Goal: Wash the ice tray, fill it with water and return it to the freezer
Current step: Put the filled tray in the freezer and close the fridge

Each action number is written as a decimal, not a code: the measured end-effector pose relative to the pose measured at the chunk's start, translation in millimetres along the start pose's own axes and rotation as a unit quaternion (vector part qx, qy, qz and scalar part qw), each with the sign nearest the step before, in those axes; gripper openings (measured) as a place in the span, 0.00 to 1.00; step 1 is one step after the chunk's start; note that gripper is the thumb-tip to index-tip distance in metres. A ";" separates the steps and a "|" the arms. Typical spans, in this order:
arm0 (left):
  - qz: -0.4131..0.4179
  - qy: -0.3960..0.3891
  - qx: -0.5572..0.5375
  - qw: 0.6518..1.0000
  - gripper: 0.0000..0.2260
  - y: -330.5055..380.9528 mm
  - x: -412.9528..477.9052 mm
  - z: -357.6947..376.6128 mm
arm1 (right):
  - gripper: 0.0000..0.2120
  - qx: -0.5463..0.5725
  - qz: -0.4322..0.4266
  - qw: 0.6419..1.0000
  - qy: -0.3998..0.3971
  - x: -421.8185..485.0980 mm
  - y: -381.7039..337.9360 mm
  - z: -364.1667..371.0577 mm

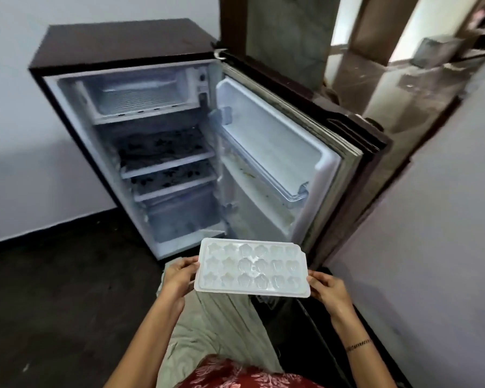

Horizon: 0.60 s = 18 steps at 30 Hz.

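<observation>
A white plastic ice tray (252, 268) with several star- and flower-shaped wells is held level in front of me, low in the view. My left hand (177, 278) grips its left short edge and my right hand (328, 289) grips its right short edge. Whether the wells hold water I cannot tell. Ahead stands a small dark fridge (118, 49) with its door (275, 152) swung open to the right. The freezer compartment (140, 96) at the top of the fridge is open and shows nothing inside.
Two fridge shelves (165, 161) carry dark patterned mats, with a clear drawer (182, 217) below. White walls stand at left and at right (431, 247). The floor (53, 289) is dark. A doorway (389, 79) opens beyond the fridge door.
</observation>
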<state>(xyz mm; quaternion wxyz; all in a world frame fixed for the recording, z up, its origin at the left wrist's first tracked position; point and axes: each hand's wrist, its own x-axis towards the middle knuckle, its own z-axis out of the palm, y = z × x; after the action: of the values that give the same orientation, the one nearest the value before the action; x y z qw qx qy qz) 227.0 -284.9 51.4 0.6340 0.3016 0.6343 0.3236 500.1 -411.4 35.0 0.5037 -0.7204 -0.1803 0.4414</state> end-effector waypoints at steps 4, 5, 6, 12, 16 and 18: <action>0.004 0.067 -0.047 0.997 0.07 -11.9 -5.0 -19.1 | 0.10 -0.026 -0.003 0.998 -0.065 18.9 -9.5 20.4; 0.003 0.081 -0.057 0.995 0.08 -14.1 -6.2 -23.5 | 0.10 -0.033 -0.003 0.997 -0.075 22.2 -10.7 25.1; 0.001 0.095 -0.068 0.993 0.07 -16.5 -7.3 -28.4 | 0.11 -0.041 -0.003 0.996 -0.085 25.6 -11.6 30.1; -0.012 0.153 -0.113 0.982 0.06 -14.7 -10.4 -46.3 | 0.11 -0.079 0.004 0.988 -0.136 42.4 -19.7 60.6; -0.003 0.168 -0.119 0.979 0.06 -5.9 -2.3 -58.1 | 0.11 -0.103 0.007 0.982 -0.160 59.5 -27.7 84.9; -0.002 0.173 -0.124 0.977 0.06 -0.4 6.7 -63.8 | 0.11 -0.102 0.012 0.981 -0.165 68.3 -31.8 99.5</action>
<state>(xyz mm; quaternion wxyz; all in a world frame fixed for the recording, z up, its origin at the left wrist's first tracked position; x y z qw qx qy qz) 163.2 -281.6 46.2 0.5479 0.1590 0.6899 0.4456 461.8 -293.3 21.8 0.3851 -0.6874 -0.2965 0.5397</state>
